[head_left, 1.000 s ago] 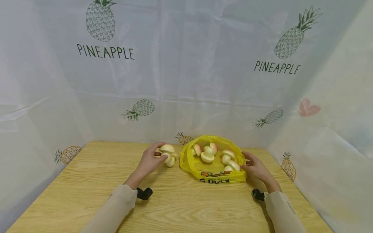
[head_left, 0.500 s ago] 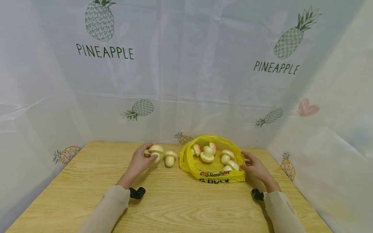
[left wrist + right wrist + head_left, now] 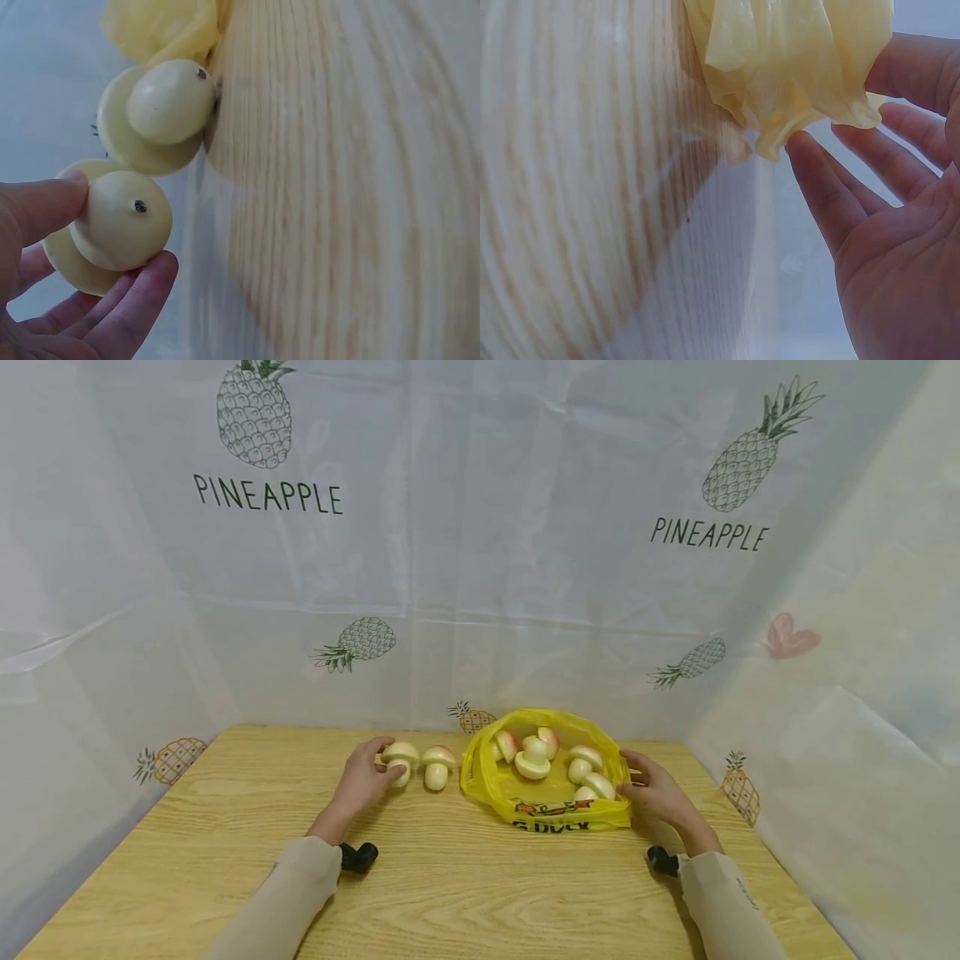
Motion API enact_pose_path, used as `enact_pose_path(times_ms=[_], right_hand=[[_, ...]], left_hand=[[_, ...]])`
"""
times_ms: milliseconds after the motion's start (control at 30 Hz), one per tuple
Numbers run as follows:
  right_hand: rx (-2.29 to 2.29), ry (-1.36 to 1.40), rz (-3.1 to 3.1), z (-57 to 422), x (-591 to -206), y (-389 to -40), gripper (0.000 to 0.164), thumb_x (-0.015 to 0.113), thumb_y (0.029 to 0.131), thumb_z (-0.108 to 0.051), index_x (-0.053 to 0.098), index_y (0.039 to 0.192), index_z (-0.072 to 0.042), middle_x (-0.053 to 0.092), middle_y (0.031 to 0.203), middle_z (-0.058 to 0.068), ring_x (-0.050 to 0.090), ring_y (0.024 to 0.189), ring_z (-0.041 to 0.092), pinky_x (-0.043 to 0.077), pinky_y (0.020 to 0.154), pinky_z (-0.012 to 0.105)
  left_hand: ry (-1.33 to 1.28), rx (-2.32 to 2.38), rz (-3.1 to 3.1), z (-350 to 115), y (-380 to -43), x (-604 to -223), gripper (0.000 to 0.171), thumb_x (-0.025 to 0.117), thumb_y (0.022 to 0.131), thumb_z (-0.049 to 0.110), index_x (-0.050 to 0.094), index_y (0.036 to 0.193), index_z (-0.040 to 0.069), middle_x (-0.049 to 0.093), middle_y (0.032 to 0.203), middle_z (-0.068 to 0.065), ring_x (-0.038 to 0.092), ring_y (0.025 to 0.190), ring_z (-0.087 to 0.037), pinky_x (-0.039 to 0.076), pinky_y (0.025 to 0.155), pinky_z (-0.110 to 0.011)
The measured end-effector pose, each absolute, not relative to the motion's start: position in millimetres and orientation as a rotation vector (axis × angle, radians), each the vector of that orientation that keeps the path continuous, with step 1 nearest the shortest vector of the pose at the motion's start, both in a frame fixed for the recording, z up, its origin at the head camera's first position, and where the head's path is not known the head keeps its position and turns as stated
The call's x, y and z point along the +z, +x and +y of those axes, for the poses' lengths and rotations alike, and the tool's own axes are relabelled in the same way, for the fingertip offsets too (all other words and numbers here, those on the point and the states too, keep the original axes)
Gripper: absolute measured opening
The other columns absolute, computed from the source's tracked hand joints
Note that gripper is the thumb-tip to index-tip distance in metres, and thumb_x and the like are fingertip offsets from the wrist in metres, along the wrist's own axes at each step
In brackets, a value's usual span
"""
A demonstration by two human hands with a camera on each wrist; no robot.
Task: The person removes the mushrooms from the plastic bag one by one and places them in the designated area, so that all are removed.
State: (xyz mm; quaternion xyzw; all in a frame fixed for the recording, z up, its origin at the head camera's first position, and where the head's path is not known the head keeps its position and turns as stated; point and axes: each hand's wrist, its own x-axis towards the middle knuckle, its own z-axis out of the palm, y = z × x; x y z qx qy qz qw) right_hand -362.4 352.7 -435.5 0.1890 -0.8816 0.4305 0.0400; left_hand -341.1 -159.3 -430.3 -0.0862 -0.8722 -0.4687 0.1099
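My left hand [image 3: 363,779] is at the back of the table, thumb and fingers around a glossy cream mushroom [image 3: 403,753]. In the left wrist view, the thumb and fingertips touch this mushroom [image 3: 124,221], and a dark spot marks its stem end. Just right of it stands a second mushroom [image 3: 437,768], cap up. A yellow plastic bag [image 3: 551,814] lies with its mouth spread, showing several mushrooms inside, some with pinkish caps. At the bag's right side, my right hand [image 3: 660,793] holds the edge between thumb and fingers. In the right wrist view, the bag's crumpled edge [image 3: 780,75] meets the fingertips.
The wood-grain table [image 3: 480,893] reaches back to a pale curtain [image 3: 480,568] printed with pineapples. The curtain also encloses both sides. Black wrist devices [image 3: 360,857] stick out from the beige sleeves [image 3: 288,889].
My left hand has carried its mushroom leftward and lowered it beside the other mushroom, which now shows fully. The right hand and the bag have stayed in place.
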Motion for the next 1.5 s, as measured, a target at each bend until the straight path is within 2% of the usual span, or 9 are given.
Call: enact_pose_path(times_ms=[167,467,800,1133,1500], right_hand=[[1.324,0.598,-2.699,352,-435,-363,0.071,0.064,0.091,-0.008,0.023,0.149,0.004,0.036,0.139,0.033,0.044,0.120,0.053,0.051,0.085,0.047],[1.324,0.611,-2.691,353,-435,-363,0.072,0.064,0.091,-0.008,0.022,0.148,0.005,0.035,0.138,0.035,0.044,0.119,0.054,0.052,0.084,0.047],[1.334,0.608,-2.691,351,-434,-361,0.072,0.064,0.091,-0.008,0.022,0.148,0.005,0.035,0.139,0.035,0.044,0.119,0.054,0.052,0.084,0.047],[1.315,0.586,-2.708,352,-435,-362,0.071,0.064,0.091,-0.008,0.023,0.149,0.002,0.037,0.138,0.033,0.045,0.119,0.053,0.051,0.085,0.049],[1.300,0.597,-2.708,353,-436,-363,0.071,0.064,0.092,-0.009,0.023,0.149,0.003,0.038,0.138,0.033,0.044,0.119,0.053,0.051,0.085,0.049]], left_hand=[[-0.244,-1.358,-2.584,-157,-343,-432,0.055,0.067,0.091,0.013,0.043,0.139,0.000,0.044,0.126,-0.026,0.060,0.094,-0.034,0.054,0.073,-0.036],[-0.226,-1.297,-2.600,-156,-349,-436,0.056,0.068,0.090,0.015,0.045,0.138,-0.002,0.048,0.121,-0.024,0.056,0.084,-0.025,0.049,0.068,-0.034],[-0.207,-1.246,-2.652,-154,-356,-439,0.057,0.068,0.090,0.019,0.045,0.139,0.001,0.047,0.123,-0.023,0.053,0.085,-0.024,0.047,0.070,-0.037],[-0.190,-1.275,-2.642,-153,-356,-439,0.058,0.068,0.090,0.019,0.043,0.140,0.000,0.047,0.126,-0.025,0.054,0.085,-0.025,0.047,0.069,-0.036],[-0.168,-1.252,-2.650,-158,-354,-439,0.063,0.070,0.089,0.023,0.041,0.141,0.000,0.045,0.129,-0.026,0.058,0.096,-0.030,0.051,0.074,-0.040]])
